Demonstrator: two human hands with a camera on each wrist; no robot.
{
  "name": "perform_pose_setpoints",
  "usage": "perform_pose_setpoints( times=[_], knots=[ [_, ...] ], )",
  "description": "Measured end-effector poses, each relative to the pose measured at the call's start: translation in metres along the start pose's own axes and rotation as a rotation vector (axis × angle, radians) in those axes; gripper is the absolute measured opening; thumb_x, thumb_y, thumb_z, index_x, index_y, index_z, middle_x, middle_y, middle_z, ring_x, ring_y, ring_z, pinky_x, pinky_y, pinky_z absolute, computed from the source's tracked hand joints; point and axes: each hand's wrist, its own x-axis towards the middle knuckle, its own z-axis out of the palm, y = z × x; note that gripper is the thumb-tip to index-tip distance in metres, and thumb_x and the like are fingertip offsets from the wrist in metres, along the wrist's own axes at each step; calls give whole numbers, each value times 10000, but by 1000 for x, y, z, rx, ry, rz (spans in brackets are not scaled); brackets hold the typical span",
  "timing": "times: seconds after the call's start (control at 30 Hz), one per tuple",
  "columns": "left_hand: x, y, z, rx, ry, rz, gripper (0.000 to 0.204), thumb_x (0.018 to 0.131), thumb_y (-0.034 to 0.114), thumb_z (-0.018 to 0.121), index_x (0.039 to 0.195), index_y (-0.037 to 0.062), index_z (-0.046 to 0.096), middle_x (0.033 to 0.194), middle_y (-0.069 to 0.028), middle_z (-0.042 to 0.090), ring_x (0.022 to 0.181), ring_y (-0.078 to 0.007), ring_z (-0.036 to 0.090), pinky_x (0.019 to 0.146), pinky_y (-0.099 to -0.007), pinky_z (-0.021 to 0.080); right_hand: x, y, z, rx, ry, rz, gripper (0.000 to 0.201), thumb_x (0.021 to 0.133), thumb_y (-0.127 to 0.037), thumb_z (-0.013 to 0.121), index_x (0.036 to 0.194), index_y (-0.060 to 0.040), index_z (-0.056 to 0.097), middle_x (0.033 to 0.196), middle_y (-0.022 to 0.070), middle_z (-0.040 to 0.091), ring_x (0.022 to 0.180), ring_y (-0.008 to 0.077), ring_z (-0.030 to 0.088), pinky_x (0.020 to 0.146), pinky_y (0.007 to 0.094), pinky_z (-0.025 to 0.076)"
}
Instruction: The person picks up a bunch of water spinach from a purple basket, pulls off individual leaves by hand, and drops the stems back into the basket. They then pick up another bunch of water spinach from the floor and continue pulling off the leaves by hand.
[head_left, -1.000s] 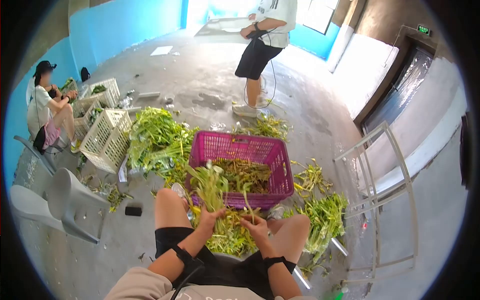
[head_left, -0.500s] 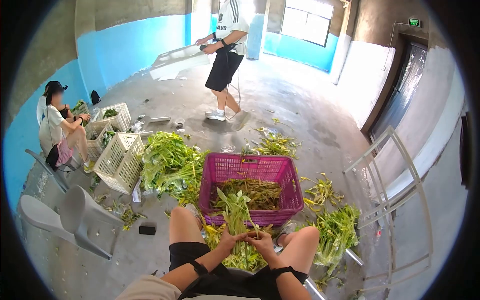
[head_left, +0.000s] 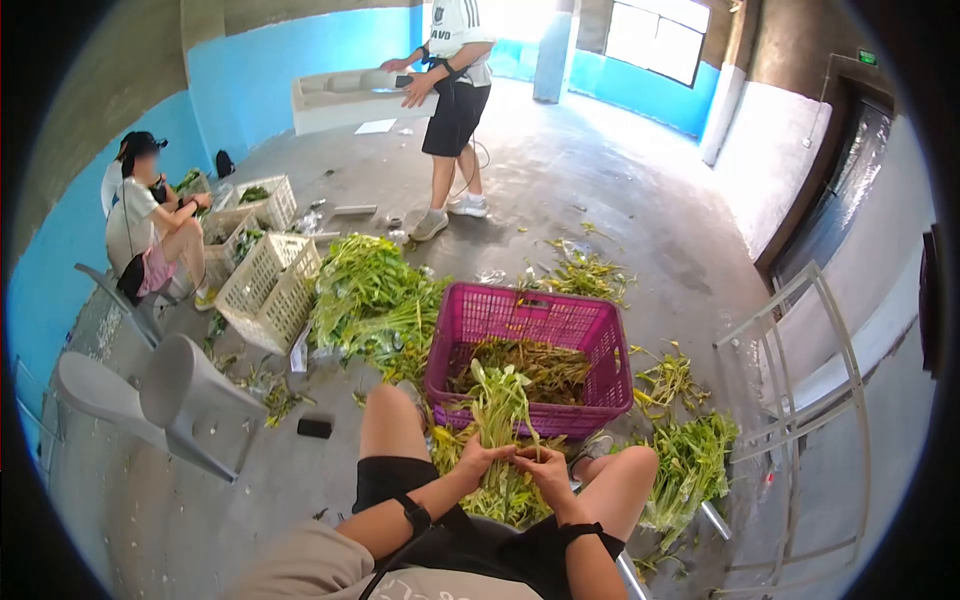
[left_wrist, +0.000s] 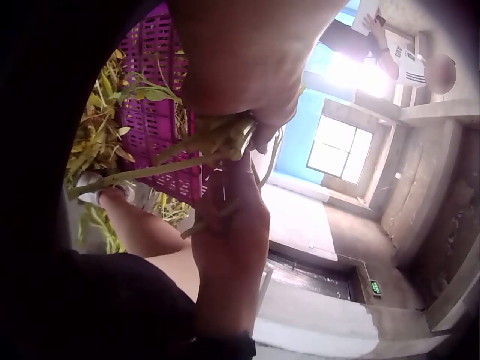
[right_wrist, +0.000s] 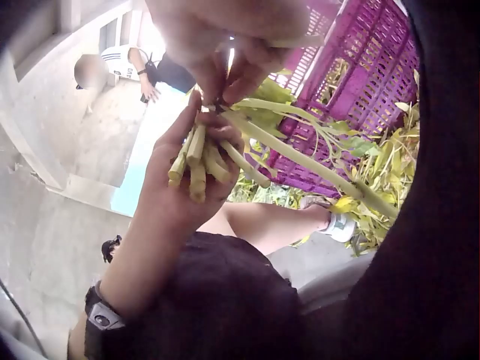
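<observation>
My left hand (head_left: pixel 480 460) grips a bunch of leafy green vegetable stems (head_left: pixel 497 405), leaves pointing away from me. The cut stem ends (right_wrist: pixel 198 159) poke out of that fist in the right wrist view. Close beside it, my right hand (head_left: pixel 544 474) pinches at a single long stem (right_wrist: pixel 315 160), its fingertips meeting the left hand's. Just beyond both hands stands a purple plastic crate (head_left: pixel 530 415) with wilted brownish greens (head_left: pixel 540 368) inside. Loose yellow-green trimmings (head_left: pixel 505 500) lie on the floor between my legs, below the hands.
Heaps of greens lie left (head_left: pixel 370 290) and right (head_left: pixel 690 465) of the crate. White crates (head_left: pixel 270 290) and a seated person (head_left: pixel 150 220) are at left, near grey chairs (head_left: pixel 180 385) and a dark phone-like slab (head_left: pixel 314 428). A metal frame (head_left: pixel 800 400) stands right. Another person (head_left: pixel 460 90) carries a white panel.
My hands have come together, the right hand's single stem now against the bunch. The head view has shifted. The standing person has moved left and turned the panel.
</observation>
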Motion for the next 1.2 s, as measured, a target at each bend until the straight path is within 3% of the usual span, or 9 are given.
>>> perform_pose_setpoints(
  times=[0.33, 0.47, 0.63, 0.73, 0.87, 0.97, 1.03, 1.07, 1.2],
  knots=[
    [-1, 1, -1, -4, -25, -31, 527, 762, 109, 835, 1203, 38, 556, 1040, -70, 663, 878, -175, 658, 758, -331, 547, 1, 4, -1, -36, -29, 60, 177, 833, -58, 751, 972, 48, 724, 837, 70, 725, 742, 125, 670, 706, 252, 527],
    [1, -1, 0, 23, 15, 5, 432, 781, 115, 821, 1115, 35, 560, 949, -60, 642, 807, -158, 641, 699, -326, 547, -1, -1, 0, -23, -6, 18, 161, 836, -55, 751, 953, 51, 721, 822, 78, 722, 719, 129, 673, 669, 257, 532],
    [-1, 7, 2, 32, 55, -10, 447, 774, 103, 829, 1124, 36, 560, 964, -65, 647, 818, -166, 646, 708, -329, 550, 3, 4, -7, -97, 35, 74, 153, 841, -38, 749, 954, 59, 716, 824, 84, 717, 710, 143, 667, 681, 274, 543],
    [3, 5, 1, -9, 21, 53, 458, 777, 74, 817, 1159, 46, 567, 965, -42, 648, 843, -158, 639, 743, -325, 536, 1, -3, -9, -71, 73, 9, 163, 832, -55, 764, 936, 62, 719, 825, 90, 719, 719, 145, 671, 681, 286, 552],
    [3, -1, -2, -81, -5, -76, 441, 789, 63, 802, 1160, 52, 564, 984, -42, 654, 840, -160, 649, 719, -327, 552, -5, -6, -5, -109, 27, 57, 225, 824, -67, 771, 989, 71, 706, 835, 82, 714, 766, 144, 672, 717, 271, 548],
    [-1, 7, 4, -94, 24, -57, 419, 804, 54, 785, 1157, 56, 560, 985, -46, 655, 833, -163, 655, 698, -331, 564, -5, -10, 3, -60, -59, 47, 237, 823, -57, 762, 1015, 68, 701, 863, 81, 713, 782, 139, 670, 722, 264, 539],
    [-1, 8, 4, -119, 3, -46, 408, 811, 54, 779, 1153, 63, 558, 974, -43, 651, 818, -160, 652, 700, -334, 563, -6, -14, 6, -181, -91, 43, 230, 818, -38, 750, 1019, 64, 703, 887, 81, 712, 789, 129, 662, 709, 262, 530],
    [-5, 13, 7, -133, 1, -58, 397, 808, 58, 783, 1139, 62, 564, 958, -36, 648, 809, -153, 644, 695, -324, 553, -4, -10, 6, -76, -73, 41, 210, 812, -62, 758, 985, 52, 716, 854, 65, 717, 754, 120, 654, 683, 255, 514],
    [-2, 8, 4, -79, 19, -4, 364, 808, 55, 783, 1109, 59, 577, 929, -25, 642, 793, -136, 630, 695, -302, 529, -2, -6, 1, -176, -23, 31, 182, 795, -46, 761, 949, 43, 722, 819, 73, 718, 734, 115, 648, 678, 261, 514]
  ],
)
